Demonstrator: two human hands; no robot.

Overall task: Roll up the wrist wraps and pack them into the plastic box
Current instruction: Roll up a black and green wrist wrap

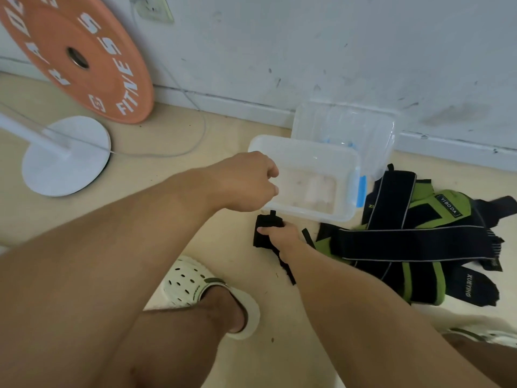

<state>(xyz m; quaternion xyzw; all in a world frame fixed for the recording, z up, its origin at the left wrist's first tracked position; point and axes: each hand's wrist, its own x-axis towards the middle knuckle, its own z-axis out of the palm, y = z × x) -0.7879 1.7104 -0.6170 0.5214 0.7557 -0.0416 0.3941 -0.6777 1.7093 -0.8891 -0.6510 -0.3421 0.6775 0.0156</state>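
A clear plastic box (321, 161) stands on the floor near the wall, with nothing in it. My left hand (249, 183) is at its near left corner, fingers curled over the rim. Just in front of the box my right hand (279, 233) grips a black wrist wrap (264, 228); its loose tail trails toward me under my forearm. A pile of black and green wraps (425, 242) lies spread on the floor to the right of the box.
The clear lid (344, 127) leans against the wall behind the box. An orange weight plate (75, 54) leans on the wall at far left, with a white fan base (67, 155) and cable in front. My feet in white clogs (207, 292) stand below.
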